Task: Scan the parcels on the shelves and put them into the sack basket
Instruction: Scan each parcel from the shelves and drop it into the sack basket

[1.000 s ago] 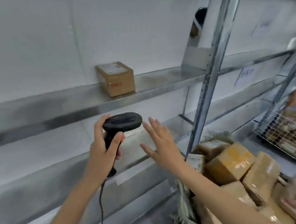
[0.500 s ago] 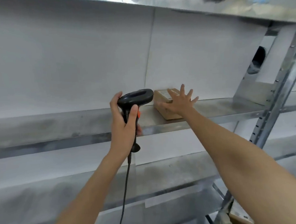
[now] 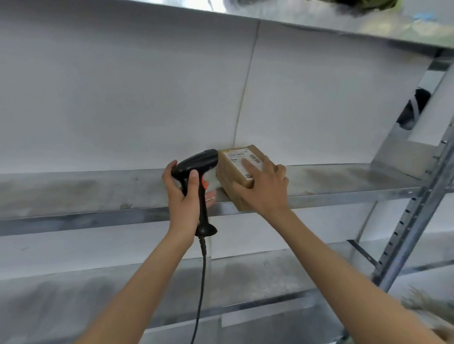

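A metal shelf (image 3: 90, 189) runs across a white back wall (image 3: 111, 99). Left of the parcel (image 3: 236, 176), the left hand (image 3: 185, 197) grips a black scanner (image 3: 194, 168) by its handle, its cable (image 3: 200, 291) hanging down. The brown parcel sits at the shelf's front edge, tilted, label up. The right hand (image 3: 263, 191) grips it, covering its right side. Right of the parcel stands a perforated upright post (image 3: 417, 214).

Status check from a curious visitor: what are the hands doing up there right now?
Left hand grips scanner, aimed at parcel. Right hand holds cardboard parcel, tilted at shelf edge, label up. Nothing in the way.
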